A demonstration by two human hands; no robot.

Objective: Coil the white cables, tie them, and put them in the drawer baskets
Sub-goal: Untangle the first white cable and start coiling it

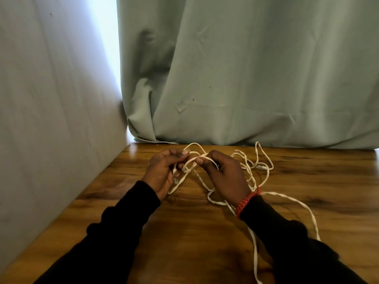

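**Loose white cable gathered at the bench**

A slack strand of the white cable (254, 253) is seen trailing off the near edge of the wooden bench (184, 232). Farther in, the first loops are pinched by the left hand (162, 173) and right hand (227, 173), both closed on the cable. Beyond, the remainder lies tangled before the curtain (246, 78). Light, limp and springy by appearance, it is judged best held at the gathered loops.

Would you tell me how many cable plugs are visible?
2: one plug below the left hand, one on the table right of the right hand. Others may be hidden.
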